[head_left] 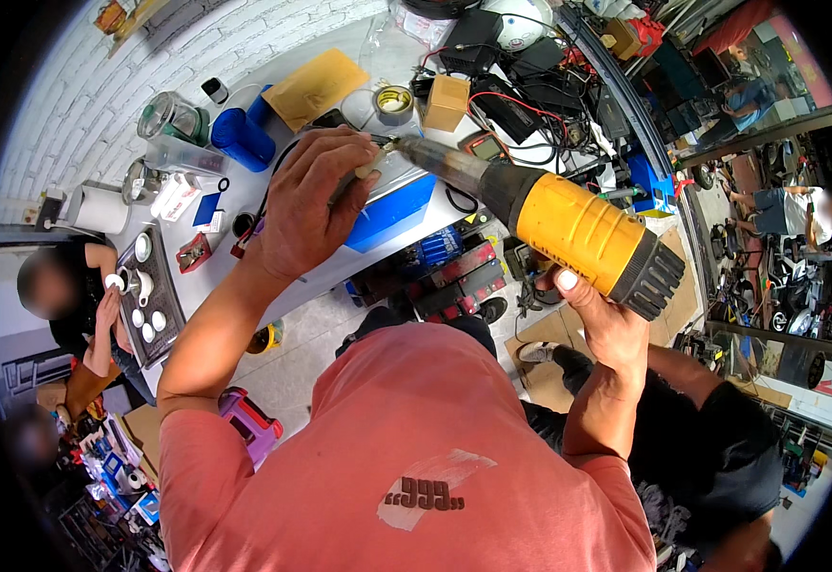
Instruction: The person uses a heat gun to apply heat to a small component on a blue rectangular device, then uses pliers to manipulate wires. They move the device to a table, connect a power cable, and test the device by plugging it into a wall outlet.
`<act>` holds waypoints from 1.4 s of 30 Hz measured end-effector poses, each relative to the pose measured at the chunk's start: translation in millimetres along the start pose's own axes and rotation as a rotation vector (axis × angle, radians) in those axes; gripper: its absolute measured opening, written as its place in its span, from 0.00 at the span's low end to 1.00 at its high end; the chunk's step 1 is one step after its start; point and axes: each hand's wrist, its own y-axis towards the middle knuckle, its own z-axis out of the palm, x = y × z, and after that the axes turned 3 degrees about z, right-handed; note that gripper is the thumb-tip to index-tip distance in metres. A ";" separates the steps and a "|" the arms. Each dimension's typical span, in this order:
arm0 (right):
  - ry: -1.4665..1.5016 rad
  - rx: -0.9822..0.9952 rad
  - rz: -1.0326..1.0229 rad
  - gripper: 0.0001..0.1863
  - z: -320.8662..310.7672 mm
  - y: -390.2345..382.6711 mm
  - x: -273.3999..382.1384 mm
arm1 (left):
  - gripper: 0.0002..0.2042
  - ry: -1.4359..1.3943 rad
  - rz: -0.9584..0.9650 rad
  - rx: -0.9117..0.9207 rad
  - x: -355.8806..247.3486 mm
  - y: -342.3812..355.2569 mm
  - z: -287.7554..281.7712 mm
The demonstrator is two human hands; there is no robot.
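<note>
Where heat gun [535,212] is: right of blue panel [393,215]
Right hand [607,319]: holding it, thumb on casing [589,234]
Left hand [311,195]: left of blue panel, fingers bunched, contents unclear
Feel: likely stiff, hefty; grip casing

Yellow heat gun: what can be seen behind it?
Behind the yellow heat gun, gripped by the right hand, an orange-edged multimeter and a blue-sided block show along the edges of its nozzle. Whatever lies directly behind its body is covered.
</note>
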 end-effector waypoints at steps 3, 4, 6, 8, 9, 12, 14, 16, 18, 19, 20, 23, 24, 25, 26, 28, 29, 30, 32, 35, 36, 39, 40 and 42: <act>0.069 -0.017 0.026 0.19 2.5 -0.1 2.2 | 0.14 -0.005 0.001 0.002 0.2 0.0 -1.0; 0.083 -0.017 0.029 0.19 1.8 -1.5 0.9 | 0.14 -0.008 -0.002 0.002 -0.2 0.2 -1.3; 0.098 -0.033 0.034 0.19 3.4 -1.6 1.8 | 0.14 -0.009 -0.004 0.005 -0.2 -0.1 -1.8; 0.098 -0.066 0.039 0.19 8.3 0.1 6.6 | 0.14 -0.006 -0.002 0.010 0.1 -0.8 -2.3; 0.087 -0.053 0.031 0.19 6.6 -0.5 5.7 | 0.14 -0.006 -0.003 0.011 0.2 -0.6 -2.2; 0.055 -0.029 0.007 0.18 2.2 -2.1 2.9 | 0.14 -0.007 -0.005 0.013 0.5 -0.3 -2.9; 0.036 -0.031 -0.010 0.18 3.3 -1.7 4.1 | 0.14 -0.007 -0.005 0.014 1.1 -0.9 -3.7; 0.054 -0.022 0.003 0.18 2.1 -0.6 5.7 | 0.12 0.004 -0.006 0.029 -0.1 -0.4 -4.3; 0.051 -0.012 0.015 0.18 1.2 -0.3 7.9 | 0.11 0.008 -0.005 0.037 -0.4 0.0 -4.8; 0.039 -0.007 0.021 0.17 1.0 -1.1 9.2 | 0.11 0.007 -0.004 0.038 -0.2 -0.1 -4.9; 0.028 -0.001 0.027 0.17 0.8 -1.3 9.7 | 0.11 0.006 -0.004 0.039 0.0 -0.3 -5.0; -0.005 -0.016 -0.070 0.25 0.2 2.0 0.2 | 0.11 0.017 -0.014 0.039 -0.9 -0.7 -5.3; 0.007 -0.029 -0.057 0.25 0.5 1.6 1.0 | 0.12 0.004 -0.014 0.025 0.0 -1.4 -4.7; 0.020 -0.042 -0.045 0.25 0.9 0.2 2.4 | 0.13 -0.009 -0.014 0.010 1.2 -2.4 -3.5; 0.032 -0.056 -0.032 0.24 1.1 -0.6 3.2 | 0.14 -0.022 -0.014 -0.004 2.1 -2.8 -2.8; 0.061 -0.052 -0.013 0.25 0.1 -1.4 3.1 | 0.15 -0.018 -0.013 -0.007 1.8 -2.4 -3.4; 0.075 -0.050 -0.003 0.25 -0.5 -1.8 3.1 | 0.15 -0.016 -0.012 -0.008 1.6 -2.2 -3.5; 0.077 -0.059 -0.009 0.25 -0.6 -2.0 2.4 | 0.15 -0.015 -0.005 -0.016 1.9 -1.2 -2.8; 0.081 -0.076 -0.022 0.25 -0.7 -2.2 0.7 | 0.14 -0.015 0.010 -0.031 2.5 2.6 0.7; 0.089 -0.082 -0.011 0.25 -2.3 -1.9 0.9 | 0.14 0.012 0.019 -0.041 2.6 10.3 4.7; 0.124 -0.074 -0.001 0.24 -3.6 -2.6 2.1 | 0.12 0.021 -0.003 -0.016 1.1 12.2 3.1; 0.199 -0.064 0.027 0.23 -8.6 -4.7 4.3 | 0.09 0.036 -0.058 0.035 -2.3 17.4 -1.6; 0.203 -0.067 0.034 0.23 -10.2 -5.8 3.7 | 0.09 0.035 -0.070 0.037 -1.5 18.6 -1.5; 0.224 -0.068 0.021 0.23 -10.8 -6.3 2.6 | 0.10 0.027 -0.083 0.024 1.6 21.2 0.4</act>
